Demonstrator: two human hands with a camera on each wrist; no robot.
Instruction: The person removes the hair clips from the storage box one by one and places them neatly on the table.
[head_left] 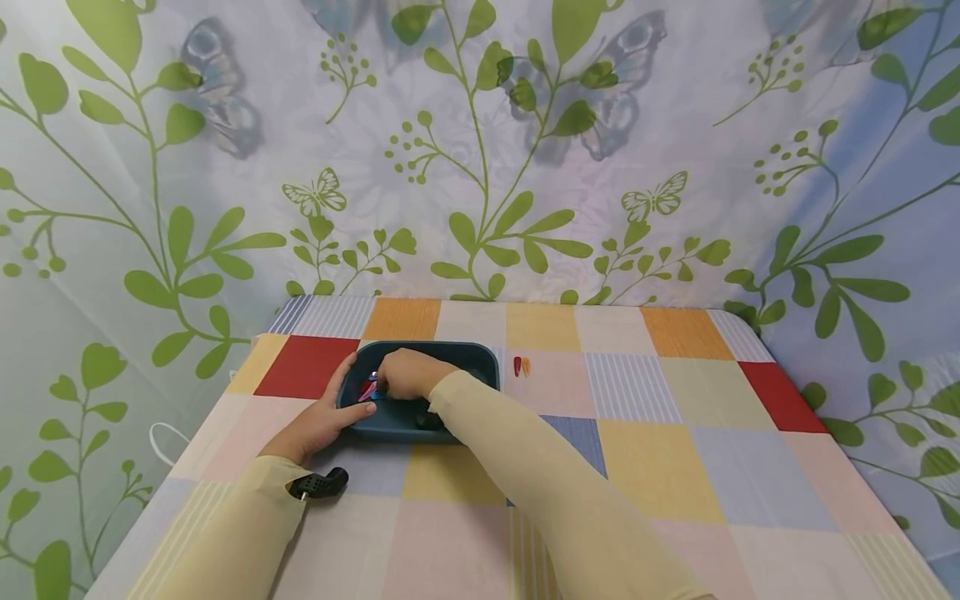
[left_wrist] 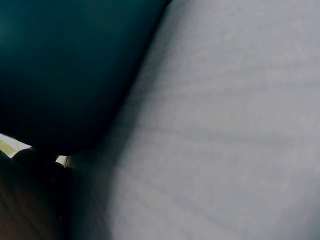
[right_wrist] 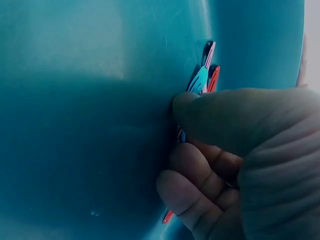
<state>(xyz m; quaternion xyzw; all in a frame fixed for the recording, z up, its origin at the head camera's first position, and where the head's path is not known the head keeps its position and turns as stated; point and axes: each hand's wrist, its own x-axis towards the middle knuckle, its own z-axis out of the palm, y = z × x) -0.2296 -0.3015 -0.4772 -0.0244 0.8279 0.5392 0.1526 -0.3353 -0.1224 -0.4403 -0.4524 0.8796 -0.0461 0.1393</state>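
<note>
A dark teal plastic tray [head_left: 397,414] sits on the table with small snap hair clips [head_left: 368,389] gathered at its left end. My left hand [head_left: 318,421] grips the tray's left end, thumb over the front rim and fingers along the side. Inside the tray, my right hand [head_left: 411,375] pinches at the clips with thumb and curled fingers. The right wrist view has a turquoise clip [right_wrist: 199,80] by the thumb tip, with a red clip [right_wrist: 213,79] and a pink clip [right_wrist: 210,56] beyond. A bluish clip is partly hidden between thumb and fingers.
Right of the tray, a red clip [head_left: 517,366] and an orange clip [head_left: 526,367] lie side by side on the patchwork tablecloth [head_left: 637,467]. A leaf-patterned curtain [head_left: 480,167] hangs behind the table. A white cable [head_left: 161,442] loops at the left edge.
</note>
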